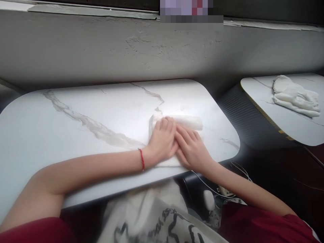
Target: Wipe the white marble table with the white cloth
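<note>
A white towel (188,122), folded with a rolled part along its far side, lies near the front right of the marble-patterned table (121,108). My left hand (163,138), with a red string bracelet at the wrist, presses down on the towel's left part, its fingers bent over the cloth. Against it, my right hand (191,145) bears on the middle of the towel with fingers together and slightly bent. The two hands touch, and the cloth under them is hidden. Some blur softens the fingertips.
On a second table (291,125) to the right lies a crumpled white cloth (296,96). A grey wall (101,50) rises behind. Below the front edge are a printed translucent bag (152,216), a white rounded object (209,199) and cables.
</note>
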`<state>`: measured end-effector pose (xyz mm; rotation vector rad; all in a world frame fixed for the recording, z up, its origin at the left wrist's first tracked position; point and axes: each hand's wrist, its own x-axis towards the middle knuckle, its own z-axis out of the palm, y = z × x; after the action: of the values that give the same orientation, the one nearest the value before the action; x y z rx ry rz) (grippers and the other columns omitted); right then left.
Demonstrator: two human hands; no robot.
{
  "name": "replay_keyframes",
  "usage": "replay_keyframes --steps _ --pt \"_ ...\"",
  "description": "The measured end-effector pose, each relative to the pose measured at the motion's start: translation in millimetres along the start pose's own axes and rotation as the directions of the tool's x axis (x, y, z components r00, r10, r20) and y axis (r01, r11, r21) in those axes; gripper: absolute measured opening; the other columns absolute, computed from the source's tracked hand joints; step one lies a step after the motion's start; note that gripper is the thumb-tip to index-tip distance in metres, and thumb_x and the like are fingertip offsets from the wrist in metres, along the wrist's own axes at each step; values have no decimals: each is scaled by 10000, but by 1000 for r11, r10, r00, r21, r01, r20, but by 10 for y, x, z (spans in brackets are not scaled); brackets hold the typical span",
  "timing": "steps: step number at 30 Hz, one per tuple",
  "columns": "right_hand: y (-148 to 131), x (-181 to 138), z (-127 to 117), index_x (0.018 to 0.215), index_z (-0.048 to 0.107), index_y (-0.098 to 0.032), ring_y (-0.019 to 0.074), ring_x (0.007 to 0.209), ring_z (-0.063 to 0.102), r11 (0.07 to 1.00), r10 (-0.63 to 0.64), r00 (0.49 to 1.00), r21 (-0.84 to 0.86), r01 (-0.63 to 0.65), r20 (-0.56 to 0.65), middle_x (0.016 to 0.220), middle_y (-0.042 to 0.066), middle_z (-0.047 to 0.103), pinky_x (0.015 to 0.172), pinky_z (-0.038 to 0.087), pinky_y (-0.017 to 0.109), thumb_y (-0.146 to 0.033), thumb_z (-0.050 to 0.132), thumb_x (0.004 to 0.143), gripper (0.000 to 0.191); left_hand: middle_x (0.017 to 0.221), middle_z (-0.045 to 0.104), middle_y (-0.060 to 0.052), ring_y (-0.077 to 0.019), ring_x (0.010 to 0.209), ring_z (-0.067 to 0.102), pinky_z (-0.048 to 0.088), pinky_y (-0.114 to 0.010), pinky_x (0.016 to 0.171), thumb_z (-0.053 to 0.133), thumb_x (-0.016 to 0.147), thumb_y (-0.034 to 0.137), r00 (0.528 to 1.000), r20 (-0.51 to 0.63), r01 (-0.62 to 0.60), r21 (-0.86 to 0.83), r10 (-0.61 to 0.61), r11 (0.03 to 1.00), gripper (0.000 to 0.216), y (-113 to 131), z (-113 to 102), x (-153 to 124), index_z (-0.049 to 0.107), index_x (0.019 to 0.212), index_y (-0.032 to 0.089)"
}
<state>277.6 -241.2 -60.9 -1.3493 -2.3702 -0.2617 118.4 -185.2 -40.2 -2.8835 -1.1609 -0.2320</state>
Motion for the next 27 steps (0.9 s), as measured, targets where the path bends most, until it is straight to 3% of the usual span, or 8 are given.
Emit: replay_keyframes --steps 5,8,12,15,18,23,27 --pt "220 43 -17 1412 512 -65 347 1317 538 1000 -4 1000 2 4 9 1424 238 579 1026 503 497 -155 437 907 518 1502 504 -300 -407 1323 500 401 -506 1088 333 981 287 999 45 -6 79 2 997 626 42 -32 230 454 1468 -88" --pt "431 108 50 1412 513 -120 377 1332 509 995 93 996 -35 -93 -16 1449 230 519 1051 481 552 -172 442 904 515 1532 478 -282 -395 1355 479 385 -493 1113 343 997 304 999 28 -28 24 27 999 625 -42 24 496 430 1490 -69" --pt "759 177 191 1556 380 -205 457 1482 327 951 292 954 -86 -298 -71 1632 200 276 1126 348 691 -241 470 902 661 1573 451 -259 -379 1424 429 315 -495 1187 350 1010 332 999 -30 -13 -42 12 999 634 -121 151 866 404 1519 -43" --pt "1086 247 320 1626 275 -265 484 1553 182 914 402 915 -61 -402 -12 1714 153 114 1140 278 746 -300 420 938 705 1586 441 -255 -377 1448 409 289 -502 1204 360 1011 334 999 -42 21 -70 -24 997 642 -152 218 1120 384 1532 -40" --pt "1456 374 455 1626 303 -262 450 1562 205 895 446 893 -49 -444 52 1711 142 164 1173 273 719 -335 338 982 650 1562 459 -262 -382 1429 428 314 -497 1181 390 1003 342 996 -74 40 -117 -49 992 636 -235 263 1384 411 1515 -35" --pt "1970 734 643 1580 403 -261 400 1559 259 891 453 892 -37 -452 -1 1666 143 303 1206 292 666 -438 234 1039 594 1513 502 -241 -389 1397 443 299 -503 1177 438 987 403 986 -139 63 -198 -92 978 601 -516 346 1842 505 1453 31" --pt "2223 1023 741 1565 421 -243 395 1538 304 903 428 904 -52 -427 5 1639 161 357 1210 300 651 -497 237 1041 610 1501 505 -229 -388 1394 434 305 -505 1166 454 980 407 973 -173 110 -249 -156 962 566 -713 407 2073 536 1425 68"
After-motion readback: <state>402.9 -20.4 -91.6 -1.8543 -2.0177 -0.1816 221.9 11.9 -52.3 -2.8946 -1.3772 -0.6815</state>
